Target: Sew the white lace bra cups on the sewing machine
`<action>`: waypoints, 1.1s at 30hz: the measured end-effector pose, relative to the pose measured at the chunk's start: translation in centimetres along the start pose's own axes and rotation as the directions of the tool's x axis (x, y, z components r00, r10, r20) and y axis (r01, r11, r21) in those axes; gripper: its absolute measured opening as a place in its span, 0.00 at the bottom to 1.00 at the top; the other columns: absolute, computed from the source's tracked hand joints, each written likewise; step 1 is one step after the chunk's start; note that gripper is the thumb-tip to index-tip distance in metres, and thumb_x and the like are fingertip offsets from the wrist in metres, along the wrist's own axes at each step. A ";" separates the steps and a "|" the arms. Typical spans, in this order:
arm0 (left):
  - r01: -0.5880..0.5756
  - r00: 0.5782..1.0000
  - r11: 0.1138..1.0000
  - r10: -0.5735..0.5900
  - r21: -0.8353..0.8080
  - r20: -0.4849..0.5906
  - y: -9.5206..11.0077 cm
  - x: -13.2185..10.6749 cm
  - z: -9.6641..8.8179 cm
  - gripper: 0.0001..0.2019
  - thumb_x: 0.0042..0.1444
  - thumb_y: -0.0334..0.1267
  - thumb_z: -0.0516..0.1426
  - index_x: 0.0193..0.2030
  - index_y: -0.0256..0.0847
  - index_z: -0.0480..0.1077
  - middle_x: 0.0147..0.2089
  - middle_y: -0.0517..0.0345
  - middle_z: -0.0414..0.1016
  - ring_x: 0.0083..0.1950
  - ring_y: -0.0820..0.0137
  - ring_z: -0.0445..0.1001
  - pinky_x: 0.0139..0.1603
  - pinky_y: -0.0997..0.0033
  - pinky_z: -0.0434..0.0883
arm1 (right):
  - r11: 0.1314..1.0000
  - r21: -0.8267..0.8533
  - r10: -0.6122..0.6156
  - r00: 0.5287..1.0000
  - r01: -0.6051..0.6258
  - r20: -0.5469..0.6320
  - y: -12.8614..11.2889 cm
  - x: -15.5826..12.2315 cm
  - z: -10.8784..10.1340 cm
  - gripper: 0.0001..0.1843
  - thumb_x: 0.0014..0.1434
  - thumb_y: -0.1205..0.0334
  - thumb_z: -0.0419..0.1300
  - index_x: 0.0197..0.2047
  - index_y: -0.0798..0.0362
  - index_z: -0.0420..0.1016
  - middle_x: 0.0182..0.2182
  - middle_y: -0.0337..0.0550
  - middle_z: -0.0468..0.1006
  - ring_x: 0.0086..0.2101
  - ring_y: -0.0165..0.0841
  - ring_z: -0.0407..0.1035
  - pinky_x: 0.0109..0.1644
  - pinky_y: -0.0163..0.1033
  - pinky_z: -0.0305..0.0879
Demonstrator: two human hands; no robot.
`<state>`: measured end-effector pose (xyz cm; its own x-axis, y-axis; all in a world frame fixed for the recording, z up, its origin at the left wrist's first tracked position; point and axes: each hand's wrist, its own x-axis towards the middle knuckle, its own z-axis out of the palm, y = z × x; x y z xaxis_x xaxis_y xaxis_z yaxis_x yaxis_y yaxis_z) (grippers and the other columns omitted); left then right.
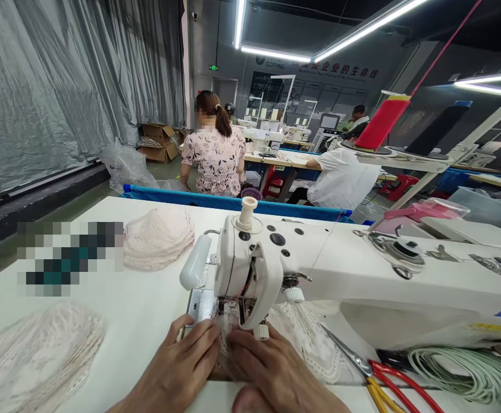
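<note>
A white sewing machine [242, 258] stands in front of me, its needle area partly hidden behind the head. My left hand [186, 358] presses closed fingers onto the edge of a white lace piece [223, 343] by the metal plate [202, 304]. On the other side of the needle, my right hand [271, 361] bends its fingers down on the same lace, under the machine head. More lace fabric [306, 338] spreads to the right of that hand. Both sets of fingertips are partly hidden.
Lace stacks [160, 238] [39, 355] lie at left, near a blurred dark item [70, 258]. Scissors [366, 367] with red and yellow handles and coiled pale-green cord [465, 373] are at right. Thread cones [383, 123] stand behind. Co-workers [214, 155] sit beyond the blue-edged table.
</note>
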<state>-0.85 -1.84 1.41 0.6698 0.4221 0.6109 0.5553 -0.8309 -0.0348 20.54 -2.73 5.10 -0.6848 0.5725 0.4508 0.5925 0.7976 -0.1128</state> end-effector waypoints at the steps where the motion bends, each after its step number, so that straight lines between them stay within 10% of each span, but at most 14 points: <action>1: -0.002 1.000 1.000 0.002 -0.004 -0.009 0.1 0.0 0.0 0.15 0.69 0.30 0.43 0.46 0.32 0.71 0.48 0.51 0.76 0.55 0.66 0.67 0.55 0.58 0.54 | 1.000 0.009 -0.008 1.000 0.008 0.005 -0.2 -0.2 0.2 0.25 0.62 0.42 0.51 0.46 0.57 0.71 0.40 0.50 0.78 0.40 0.35 0.72 0.46 0.38 0.67; 8: 0.005 1.000 0.999 -0.006 0.032 0.012 0.1 -0.4 0.7 0.11 0.66 0.29 0.48 0.45 0.38 0.72 0.46 0.54 0.76 0.53 0.66 0.68 0.56 0.59 0.57 | 0.998 0.023 -0.066 0.997 0.067 -0.026 -0.4 -0.4 1.2 0.17 0.68 0.70 0.45 0.32 0.56 0.71 0.31 0.43 0.76 0.31 0.32 0.69 0.34 0.38 0.63; 33: 0.023 0.999 0.998 -0.026 -0.060 -0.046 0.1 0.4 0.4 0.16 0.68 0.28 0.44 0.46 0.33 0.72 0.44 0.52 0.78 0.45 0.69 0.70 0.53 0.59 0.56 | 0.999 0.006 -0.047 0.994 0.048 -0.099 -0.6 0.0 0.3 0.17 0.70 0.66 0.45 0.31 0.57 0.69 0.30 0.42 0.77 0.26 0.30 0.67 0.30 0.39 0.56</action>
<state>-0.34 -1.59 1.33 0.6321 0.4263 0.6471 0.5398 -0.8414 0.0271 20.03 -3.15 4.93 -0.6664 0.5131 0.5409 0.5567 0.8251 -0.0967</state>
